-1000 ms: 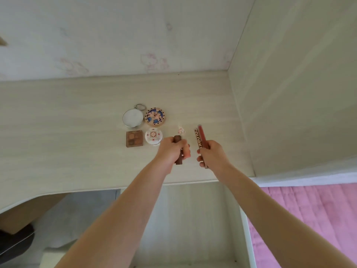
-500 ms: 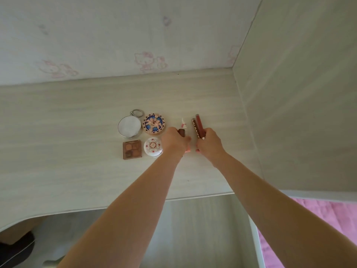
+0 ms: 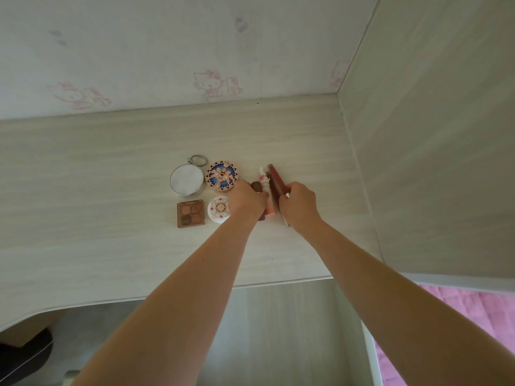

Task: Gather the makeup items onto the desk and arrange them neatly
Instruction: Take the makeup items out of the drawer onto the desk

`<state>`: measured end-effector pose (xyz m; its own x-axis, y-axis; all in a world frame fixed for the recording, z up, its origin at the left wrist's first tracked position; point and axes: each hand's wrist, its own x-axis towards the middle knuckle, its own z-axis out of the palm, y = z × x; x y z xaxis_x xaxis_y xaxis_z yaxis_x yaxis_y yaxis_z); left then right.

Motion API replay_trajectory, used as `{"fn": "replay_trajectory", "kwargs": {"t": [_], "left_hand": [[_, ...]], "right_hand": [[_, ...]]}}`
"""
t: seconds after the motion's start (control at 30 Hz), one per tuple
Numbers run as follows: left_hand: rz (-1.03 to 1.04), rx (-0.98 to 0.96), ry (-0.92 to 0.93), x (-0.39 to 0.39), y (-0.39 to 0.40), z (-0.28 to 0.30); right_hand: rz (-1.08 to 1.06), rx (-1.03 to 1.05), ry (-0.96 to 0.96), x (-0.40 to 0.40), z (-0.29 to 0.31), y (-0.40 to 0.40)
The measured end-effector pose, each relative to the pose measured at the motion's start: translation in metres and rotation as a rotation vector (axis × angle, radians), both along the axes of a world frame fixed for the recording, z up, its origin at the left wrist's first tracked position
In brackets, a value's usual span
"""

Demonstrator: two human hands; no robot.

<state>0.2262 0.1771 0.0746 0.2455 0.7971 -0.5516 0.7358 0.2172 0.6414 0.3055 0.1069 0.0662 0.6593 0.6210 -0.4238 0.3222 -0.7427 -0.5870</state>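
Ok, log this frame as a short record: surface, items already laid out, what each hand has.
surface: pale wood desk
laid out: round mirror, patterned compact, eyeshadow palette, white compact
left hand: grips brown tube, on the desk
right hand: grips red tubes
between hands: pink tube with white figure cap

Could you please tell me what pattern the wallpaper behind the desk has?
Faint pink cartoon cats on the pale wallpaper, seen in the head view.

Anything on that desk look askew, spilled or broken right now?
Nothing spilled or broken. The stick items between the left hand and right hand lie slightly slanted, not square with the compacts and the palette.
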Motion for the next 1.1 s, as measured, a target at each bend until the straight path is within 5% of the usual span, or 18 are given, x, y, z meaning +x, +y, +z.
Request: {"fn": "replay_trajectory", "kwargs": {"t": [0.33,0.8,1.1], "left_hand": [[-0.114,0.123,0.148,0.005,0.000,-0.002],[-0.302,0.099,0.095,-0.012,-0.014,0.020],[-0.501,0.441,0.062,-0.062,-0.072,0.038]], "right_hand": [[0.030,-0.088,-0.056,0.001,-0.001,-0.013],[0.185,-0.082,-0.059,0.012,0.012,-0.049],[0.490,-0.074,-0.213,-0.007,0.027,-0.126]]}}
